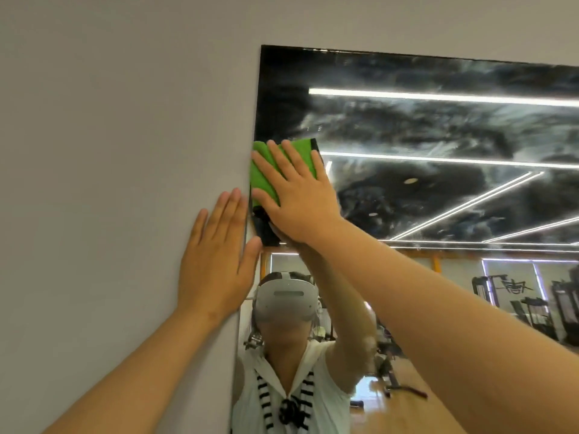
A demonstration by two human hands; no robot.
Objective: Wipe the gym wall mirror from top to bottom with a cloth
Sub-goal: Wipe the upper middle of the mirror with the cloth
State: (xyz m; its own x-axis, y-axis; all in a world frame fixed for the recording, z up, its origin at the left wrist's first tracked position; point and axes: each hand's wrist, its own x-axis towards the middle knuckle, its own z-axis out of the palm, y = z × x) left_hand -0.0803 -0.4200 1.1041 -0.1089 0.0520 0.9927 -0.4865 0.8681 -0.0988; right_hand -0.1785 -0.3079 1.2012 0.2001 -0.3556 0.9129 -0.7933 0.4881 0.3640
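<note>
Now the right hand [294, 195], fingers spread flat, presses the green cloth [263, 180] on the mirror [407, 136] at its left edge, below the top corner. The left hand [216, 261] rests open-palmed on the wall [109, 151] alongside. Upper pass underway, I'd say; next calls for even downward strokes.

A gym: weight machines [562, 308] (reflected) fill the wall mirror [407, 126].
</note>
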